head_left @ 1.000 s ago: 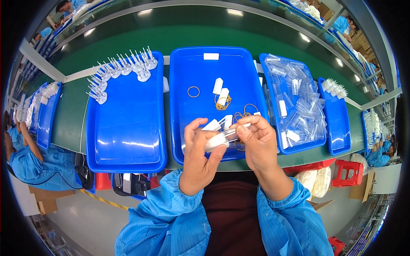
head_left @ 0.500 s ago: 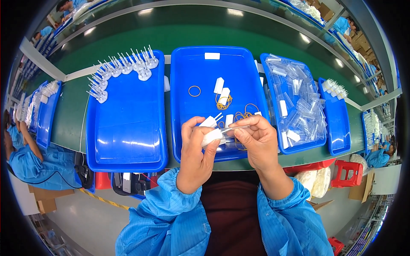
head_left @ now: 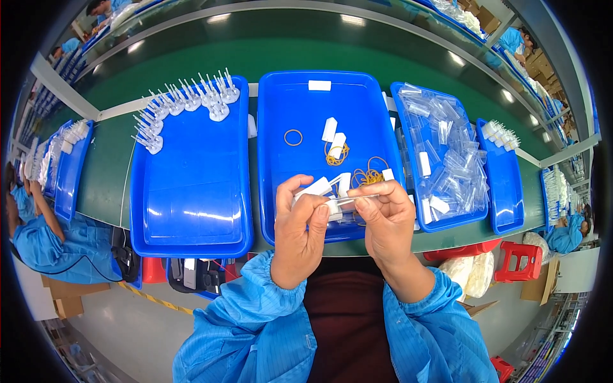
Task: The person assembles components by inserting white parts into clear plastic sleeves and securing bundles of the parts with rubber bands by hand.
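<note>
Over the near edge of the middle blue tray (head_left: pixel 271 223), my left hand (head_left: pixel 299 239) is closed on a white plastic piece with thin prongs (head_left: pixel 333 208), mostly covered by the fingers. My right hand (head_left: pixel 391 230) pinches a clear plastic sleeve (head_left: pixel 365 196) between thumb and fingers. The sleeve and the prongs meet between my hands; whether the prongs are inside it I cannot tell. Another white pronged piece (head_left: pixel 317 187) shows by my left fingers, and I cannot tell if it is held. Beyond my hands lie white blocks (head_left: pixel 329 129) and yellowish rubber bands (head_left: pixel 366 178).
A left blue tray (head_left: pixel 191 210) carries clusters of upright white pronged pieces (head_left: pixel 190 97) along its far rim. To the right, a blue tray (head_left: pixel 440 222) is heaped with clear sleeves (head_left: pixel 456 159). A narrower blue tray (head_left: pixel 506 185) holds more white pieces. Co-workers sit at both sides.
My right hand has shifted slightly left and down with the clear sleeve, closer to my left hand. The white piece in my left hand has turned and is more hidden by the fingers.
</note>
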`<state>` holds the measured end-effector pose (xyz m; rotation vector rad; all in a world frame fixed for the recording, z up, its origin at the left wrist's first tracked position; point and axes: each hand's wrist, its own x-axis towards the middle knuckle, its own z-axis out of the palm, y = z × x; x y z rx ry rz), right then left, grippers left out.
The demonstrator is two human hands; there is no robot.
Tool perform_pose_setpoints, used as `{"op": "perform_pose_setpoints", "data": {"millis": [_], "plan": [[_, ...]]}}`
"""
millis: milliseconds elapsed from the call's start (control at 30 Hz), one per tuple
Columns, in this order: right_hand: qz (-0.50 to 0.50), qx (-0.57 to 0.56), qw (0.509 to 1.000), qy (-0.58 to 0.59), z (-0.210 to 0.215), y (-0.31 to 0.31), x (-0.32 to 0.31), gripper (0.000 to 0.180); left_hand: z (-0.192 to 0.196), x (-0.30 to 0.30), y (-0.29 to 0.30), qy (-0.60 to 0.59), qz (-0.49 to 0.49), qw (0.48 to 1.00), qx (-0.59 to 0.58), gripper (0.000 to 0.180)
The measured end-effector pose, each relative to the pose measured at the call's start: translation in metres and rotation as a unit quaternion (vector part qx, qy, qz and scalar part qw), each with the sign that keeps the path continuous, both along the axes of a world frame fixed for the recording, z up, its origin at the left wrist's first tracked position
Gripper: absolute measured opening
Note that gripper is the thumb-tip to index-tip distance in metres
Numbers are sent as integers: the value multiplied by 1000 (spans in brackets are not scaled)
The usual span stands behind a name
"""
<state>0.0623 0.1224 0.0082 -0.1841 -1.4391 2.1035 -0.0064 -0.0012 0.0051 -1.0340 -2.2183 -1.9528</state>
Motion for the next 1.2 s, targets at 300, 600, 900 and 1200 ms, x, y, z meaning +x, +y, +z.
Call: {"op": "perform_pose_setpoints", "data": {"millis": [300, 600, 900, 1200], "plan": [[40, 10, 996, -74, 5, 14, -1, 15, -2, -2, -7, 34, -38, 996, -67, 11], [31, 324, 934, -146, 22, 23, 4, 26, 0, -1, -13, 39, -30, 994, -102, 13], [67, 178, 971, -144, 21, 22, 5, 13, -2, 2, -10, 69, -7, 990, -119, 12], [112, 275, 947, -120, 18, 30, 1, 16, -12, 8, -8, 90, -80, 992, 29, 78]]}}
